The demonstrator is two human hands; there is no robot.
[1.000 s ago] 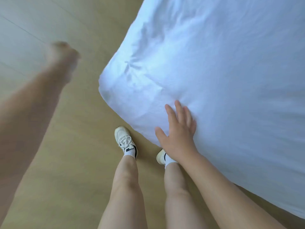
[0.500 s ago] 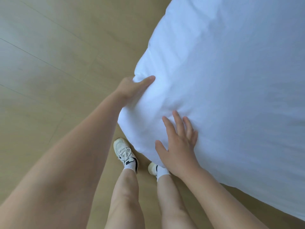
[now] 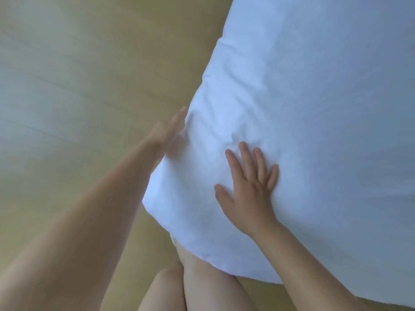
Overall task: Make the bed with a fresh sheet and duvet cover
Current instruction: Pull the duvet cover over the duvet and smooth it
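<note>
1. Currently, on my feed, the right hand (image 3: 249, 194) lies flat on the white duvet (image 3: 325, 97). The palm is down, the fingers are straight and slightly spread, and the thumb is stretched out to the left. It presses on the fabric and grips nothing.
2. I find the left hand (image 3: 167, 133) up and to the left of the right hand, touching the duvet's side edge. It is blurred. One finger points straight away along the edge and the others are smeared or hidden against the fabric. I cannot tell whether it pinches the cloth or only touches it.
3. I see the duvet filling everything to the right of both hands and beyond them. Its rounded corner hangs down between the two forearms, below the left hand and just left of the right wrist. Soft creases run through the fabric between the hands and pucker just past the right hand's fingertips.
4. I make out a pale wooden floor (image 3: 78, 86) to the left of the left arm, and a narrow strip of it under the right forearm.
5. I note bare legs (image 3: 202, 286) between the two forearms, with the duvet's hanging corner covering their lower part.
</note>
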